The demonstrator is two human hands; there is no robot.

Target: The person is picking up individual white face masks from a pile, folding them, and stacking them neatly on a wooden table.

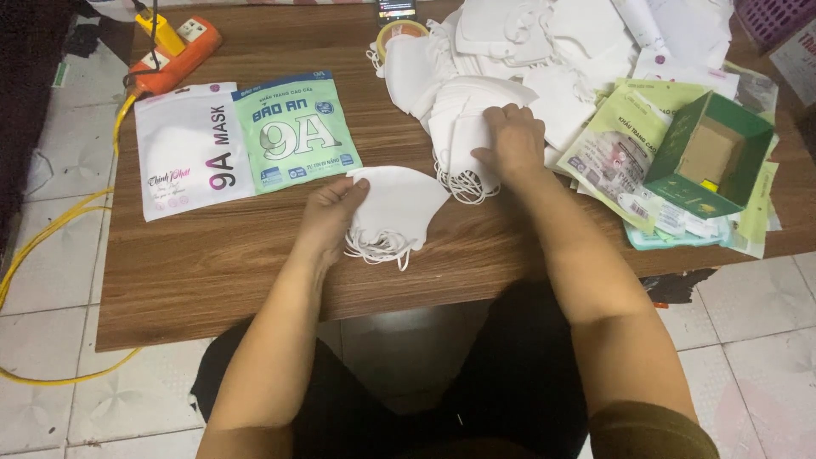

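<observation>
Between thumb and fingers of the left hand (327, 217): a small stack of folded white masks (395, 208), lying flat on the bench (212, 263), grasped at the stack's edge nearest the palm. Long axis running crosswise, from the left grip out toward the right one; curved fold on the far side, narrower end toward the right grip, ear loops spilling off the near edge toward the body.

Just beyond that narrow end, the right hand (514, 140), fingers curled down and clenched on a second bundle of masks (463, 149) at the near fringe of the loose heap (544, 51); loops dangling below the knuckles.

Step in hand, by the look of it: pulling masks off the heap and squaring them into a stack. Next move, as a judgement only: calls for separating the bundle cleanly, keeping loops untangled, and matching folds so both lots lie the same way.

Left of the left grip and a little farther off: two flat pouches side by side, one white (191, 153), one green (293, 132). Beyond those, an orange power strip (174, 51) with a yellow cable (51, 229) trailing to the floor. Right of the right grip: an open green carton (710, 157) atop more pouches.
</observation>
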